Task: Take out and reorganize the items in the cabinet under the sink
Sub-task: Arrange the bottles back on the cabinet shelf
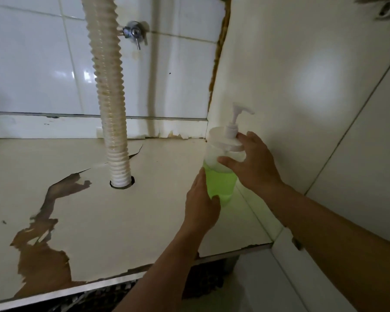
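A clear pump bottle (223,179), half full of green liquid and topped with a white pump head, stands upright near the cabinet's back right corner, close to the right wall. My left hand (200,203) wraps round the lower left side of the bottle. My right hand (250,163) grips its upper part, with the thumb across the front and fingers up by the white cap. Whether the bottle's base touches the cabinet floor (144,210) is hidden by my left hand.
A ribbed white drain hose (110,97) drops through a hole in the cabinet floor left of centre. A metal shut-off valve (133,33) sticks out of the tiled back wall. The floor's laminate is peeled and cracked (43,251) at the front left.
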`<control>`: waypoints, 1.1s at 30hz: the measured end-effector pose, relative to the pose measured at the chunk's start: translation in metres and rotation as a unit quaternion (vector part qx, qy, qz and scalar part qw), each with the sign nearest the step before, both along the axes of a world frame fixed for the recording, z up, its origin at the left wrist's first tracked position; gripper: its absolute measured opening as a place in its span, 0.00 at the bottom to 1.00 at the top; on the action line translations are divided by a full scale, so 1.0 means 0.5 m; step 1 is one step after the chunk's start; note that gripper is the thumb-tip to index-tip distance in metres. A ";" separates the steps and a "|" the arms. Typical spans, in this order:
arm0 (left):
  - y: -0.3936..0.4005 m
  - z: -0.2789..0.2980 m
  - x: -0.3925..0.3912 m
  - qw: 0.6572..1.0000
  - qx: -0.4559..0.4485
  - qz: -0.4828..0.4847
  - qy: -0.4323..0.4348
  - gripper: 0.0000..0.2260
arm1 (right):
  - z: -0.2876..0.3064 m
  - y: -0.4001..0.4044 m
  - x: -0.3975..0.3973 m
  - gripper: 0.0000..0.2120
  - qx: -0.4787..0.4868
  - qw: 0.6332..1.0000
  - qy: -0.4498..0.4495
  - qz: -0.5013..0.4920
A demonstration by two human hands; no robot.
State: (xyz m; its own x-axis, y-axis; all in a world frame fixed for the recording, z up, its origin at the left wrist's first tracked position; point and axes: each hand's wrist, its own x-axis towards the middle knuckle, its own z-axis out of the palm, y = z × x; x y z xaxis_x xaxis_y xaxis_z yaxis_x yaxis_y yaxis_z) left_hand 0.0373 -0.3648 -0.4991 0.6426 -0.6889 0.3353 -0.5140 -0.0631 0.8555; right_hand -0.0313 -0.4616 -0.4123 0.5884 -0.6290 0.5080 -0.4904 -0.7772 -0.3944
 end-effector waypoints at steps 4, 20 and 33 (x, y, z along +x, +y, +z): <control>-0.042 0.004 0.032 0.999 0.042 -0.028 0.004 0.34 | 0.024 -0.033 0.026 0.29 -0.124 0.982 0.128 -0.058; 0.007 0.149 0.053 0.925 0.342 -0.111 -0.124 0.31 | 0.110 -0.005 0.053 0.26 -0.185 0.878 0.417 -0.145; 0.249 0.094 -0.054 0.948 0.250 -0.017 -0.197 0.14 | -0.044 0.196 -0.223 0.12 0.260 0.964 0.054 0.030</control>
